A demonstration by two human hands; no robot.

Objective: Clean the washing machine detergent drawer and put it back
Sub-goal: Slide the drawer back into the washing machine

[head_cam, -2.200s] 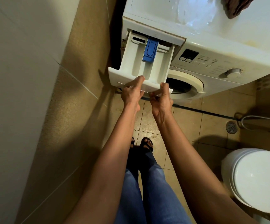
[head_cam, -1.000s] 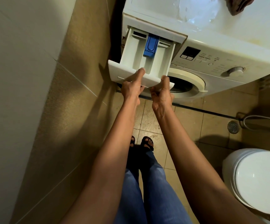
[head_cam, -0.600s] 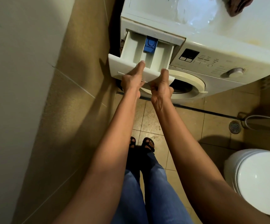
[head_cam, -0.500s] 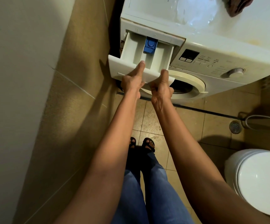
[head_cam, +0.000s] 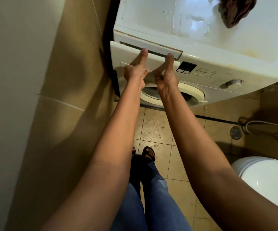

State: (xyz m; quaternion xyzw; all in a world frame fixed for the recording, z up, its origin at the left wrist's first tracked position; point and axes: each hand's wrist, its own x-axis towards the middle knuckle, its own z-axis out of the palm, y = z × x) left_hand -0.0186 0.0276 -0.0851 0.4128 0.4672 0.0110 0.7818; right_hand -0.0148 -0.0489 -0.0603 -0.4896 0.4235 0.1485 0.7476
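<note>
Drawer point(head_cam: 126, 54) slid nearly shut, left hand point(head_cam: 135, 71), right hand point(head_cam: 166, 77), fingers point(head_cam: 169, 62) gripping its front.

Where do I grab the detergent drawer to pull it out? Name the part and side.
Take the detergent drawer by its front panel, from the front and below: fingers under the lower edge, thumb on the face. It sits almost fully inside the washing machine, so only that panel is exposed.
</note>
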